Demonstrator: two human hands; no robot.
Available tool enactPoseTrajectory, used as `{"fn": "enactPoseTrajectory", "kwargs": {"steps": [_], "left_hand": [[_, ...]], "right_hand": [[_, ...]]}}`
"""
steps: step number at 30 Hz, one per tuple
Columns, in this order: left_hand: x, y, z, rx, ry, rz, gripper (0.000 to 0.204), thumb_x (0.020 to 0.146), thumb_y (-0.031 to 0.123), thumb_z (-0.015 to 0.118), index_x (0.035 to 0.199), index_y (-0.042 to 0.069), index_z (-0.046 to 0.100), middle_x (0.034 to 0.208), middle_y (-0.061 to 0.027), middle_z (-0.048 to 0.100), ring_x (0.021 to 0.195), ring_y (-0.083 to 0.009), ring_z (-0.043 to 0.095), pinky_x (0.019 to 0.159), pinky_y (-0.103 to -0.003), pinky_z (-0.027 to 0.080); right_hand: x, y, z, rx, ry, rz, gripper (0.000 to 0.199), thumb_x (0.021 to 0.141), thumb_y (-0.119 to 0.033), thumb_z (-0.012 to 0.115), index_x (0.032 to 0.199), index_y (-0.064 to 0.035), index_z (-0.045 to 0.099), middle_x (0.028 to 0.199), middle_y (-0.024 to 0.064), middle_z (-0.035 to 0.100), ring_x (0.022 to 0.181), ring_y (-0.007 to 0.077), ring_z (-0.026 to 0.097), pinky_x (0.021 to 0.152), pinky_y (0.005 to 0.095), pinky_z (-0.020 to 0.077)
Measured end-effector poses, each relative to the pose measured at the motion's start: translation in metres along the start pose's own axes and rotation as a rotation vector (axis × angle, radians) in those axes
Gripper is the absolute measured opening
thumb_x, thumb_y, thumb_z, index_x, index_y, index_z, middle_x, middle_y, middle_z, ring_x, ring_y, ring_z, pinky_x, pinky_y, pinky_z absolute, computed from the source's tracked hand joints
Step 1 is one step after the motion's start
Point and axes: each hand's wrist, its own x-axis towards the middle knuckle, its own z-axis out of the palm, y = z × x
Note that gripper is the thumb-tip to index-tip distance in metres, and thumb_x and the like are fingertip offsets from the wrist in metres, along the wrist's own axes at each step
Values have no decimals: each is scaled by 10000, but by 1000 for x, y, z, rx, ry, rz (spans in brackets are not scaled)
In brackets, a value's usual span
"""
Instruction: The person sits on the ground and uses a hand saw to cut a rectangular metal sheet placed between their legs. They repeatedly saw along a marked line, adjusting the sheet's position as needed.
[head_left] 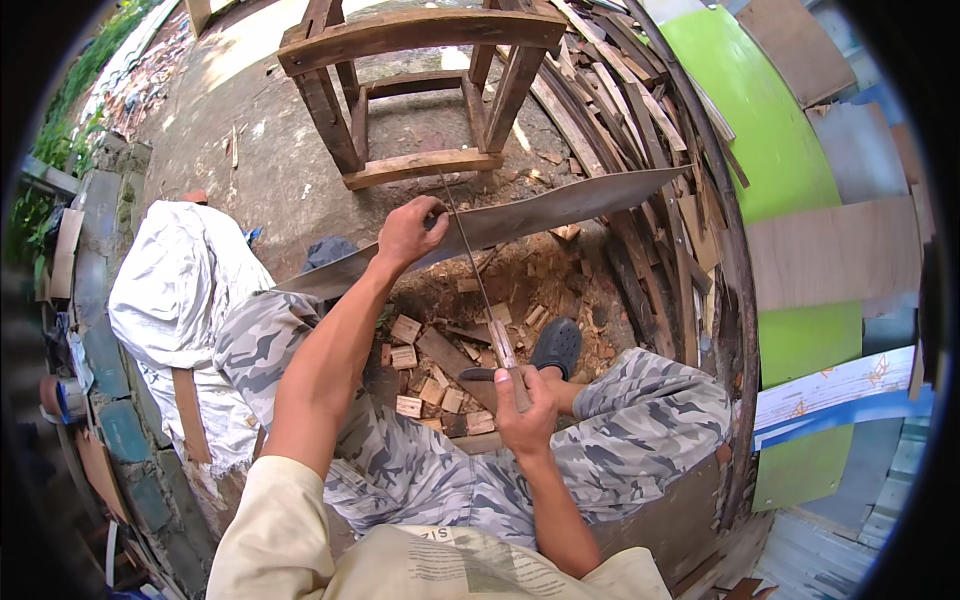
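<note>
My right hand [525,410] is wrapped round the wooden handle of a long hand tool with a thin straight blade [479,275]. It is seen nearly edge-on, so I cannot tell a saw from a file. A dark piece juts left from its handle. The blade slants up and away, crossing a long thin grey panel [560,205]. This panel spans from above my left thigh toward the right. My left hand [408,232] is curled closed at the panel's upper edge, close beside the blade's far part. Something dark shows at its fingertips, too small to name.
Ahead stands a wooden frame [425,165] with legs. Cut wood blocks [405,330] and chips lie between my legs. Long wood strips [610,110] are piled at the right, beside green panels [765,120]. White cloth [185,290] is draped at the left. A dark clog [558,345] is on my foot.
</note>
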Motion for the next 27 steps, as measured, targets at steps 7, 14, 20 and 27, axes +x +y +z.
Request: {"fn": "enactPoseTrajectory", "kwargs": {"steps": [7, 14, 20, 27], "left_hand": [[-2, 3, 2, 44, 6, -51, 190, 858, 256, 671, 932, 83, 695, 976, -110, 715, 846, -350, 693, 749, -436, 558], [-9, 5, 7, 125, 14, 24, 184, 857, 247, 677, 933, 82, 698, 949, -108, 711, 834, -344, 694, 716, -434, 562], [-3, 2, -1, 38, 22, -8, 165, 861, 223, 673, 948, 87, 705, 948, -111, 711, 820, -346, 695, 723, -425, 559], [-3, 8, 6, 29, -3, -15, 185, 861, 219, 687, 971, 72, 708, 952, -122, 713, 844, -350, 694, 737, -415, 556]], "right_hand": [[7, 0, 5, -30, -20, -20, 275, 946, -238, 667, 820, -1, 606, 614, 149, 590, 520, 267, 596, 530, 390, 447], [35, -5, 26, -43, -45, -8, 276, 950, -255, 655, 820, -17, 604, 630, 169, 611, 555, 339, 639, 537, 413, 465], [12, -7, 12, -15, -78, 47, 306, 947, -250, 660, 819, 24, 616, 622, 163, 588, 543, 239, 573, 544, 382, 438], [49, 2, 38, -36, -29, -38, 293, 944, -260, 664, 840, 10, 618, 631, 185, 601, 551, 320, 618, 541, 409, 448]]}}
